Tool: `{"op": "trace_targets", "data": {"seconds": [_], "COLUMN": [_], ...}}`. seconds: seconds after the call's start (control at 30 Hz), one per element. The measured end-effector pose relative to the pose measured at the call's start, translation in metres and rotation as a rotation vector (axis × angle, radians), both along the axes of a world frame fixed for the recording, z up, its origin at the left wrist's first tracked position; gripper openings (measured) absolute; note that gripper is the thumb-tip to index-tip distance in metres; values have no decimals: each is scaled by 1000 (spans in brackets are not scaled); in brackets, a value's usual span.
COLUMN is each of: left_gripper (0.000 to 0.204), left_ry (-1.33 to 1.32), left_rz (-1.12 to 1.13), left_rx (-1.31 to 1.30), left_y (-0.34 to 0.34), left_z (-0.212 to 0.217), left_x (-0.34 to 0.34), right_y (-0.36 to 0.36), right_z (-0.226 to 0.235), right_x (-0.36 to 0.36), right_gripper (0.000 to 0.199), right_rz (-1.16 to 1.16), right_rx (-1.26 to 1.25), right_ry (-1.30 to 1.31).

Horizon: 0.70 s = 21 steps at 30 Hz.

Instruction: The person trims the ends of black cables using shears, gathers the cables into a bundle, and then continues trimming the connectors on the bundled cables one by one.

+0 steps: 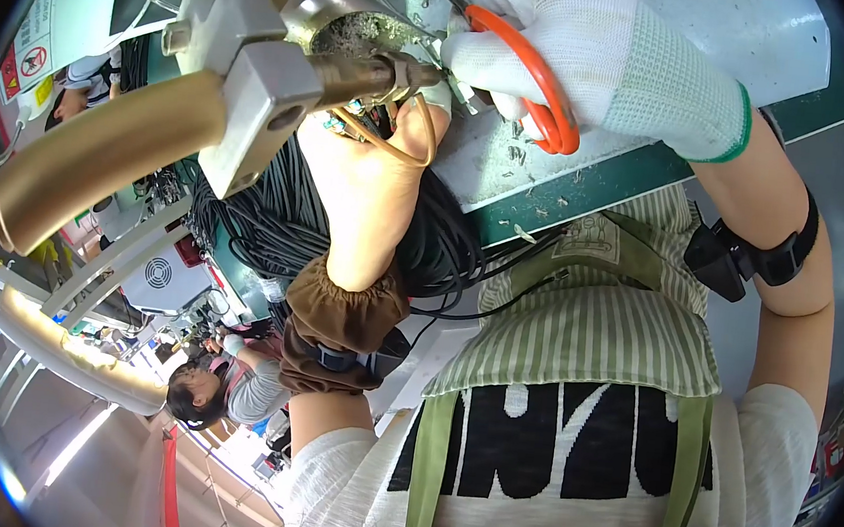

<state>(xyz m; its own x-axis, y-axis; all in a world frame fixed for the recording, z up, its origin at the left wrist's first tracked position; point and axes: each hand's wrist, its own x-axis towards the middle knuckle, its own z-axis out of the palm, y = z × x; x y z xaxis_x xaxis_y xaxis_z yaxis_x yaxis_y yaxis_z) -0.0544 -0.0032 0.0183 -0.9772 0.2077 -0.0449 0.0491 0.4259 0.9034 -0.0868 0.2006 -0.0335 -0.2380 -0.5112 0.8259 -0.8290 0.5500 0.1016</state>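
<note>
My right hand (560, 60), in a white knit glove with a green cuff edge, holds scissors (558, 105) with orange-red handles. Their dark blades point up and left, away from me. Close to its fingertips is a small pale metallic piece (473, 98), too small to name. Bare and reaching up from a brown sleeve cover, my left hand (364, 183) has a beaded strand and a tan loop about the wrist. Its fingers are mostly hidden behind the metal machine head (266, 99), so what they hold does not show.
A thick tan tube (110, 156) runs from the machine head toward the left. Coiled black cables (256, 214) lie under my left forearm. Scraps litter the pale bench top (591, 163), which has a green edge. A lit lamp (83, 349) and a co-worker (230, 387) are farther left.
</note>
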Motion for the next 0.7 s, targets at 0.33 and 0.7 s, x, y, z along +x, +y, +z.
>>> {"op": "trace_targets", "data": {"seconds": [0.33,0.7], "left_gripper": [21,23], "left_ry": [-68,-358], "left_rz": [-16,312], "left_rx": [125,500], "left_y": [-12,-37], "left_z": [-14,-19], "left_x": [-3,-2], "right_y": [3,-19], "right_z": [30,19], "right_x": [1,8], "right_gripper": [16,22], "right_rz": [434,193], "right_rx": [-488,-468], "right_ry": [-1719,-1302]}}
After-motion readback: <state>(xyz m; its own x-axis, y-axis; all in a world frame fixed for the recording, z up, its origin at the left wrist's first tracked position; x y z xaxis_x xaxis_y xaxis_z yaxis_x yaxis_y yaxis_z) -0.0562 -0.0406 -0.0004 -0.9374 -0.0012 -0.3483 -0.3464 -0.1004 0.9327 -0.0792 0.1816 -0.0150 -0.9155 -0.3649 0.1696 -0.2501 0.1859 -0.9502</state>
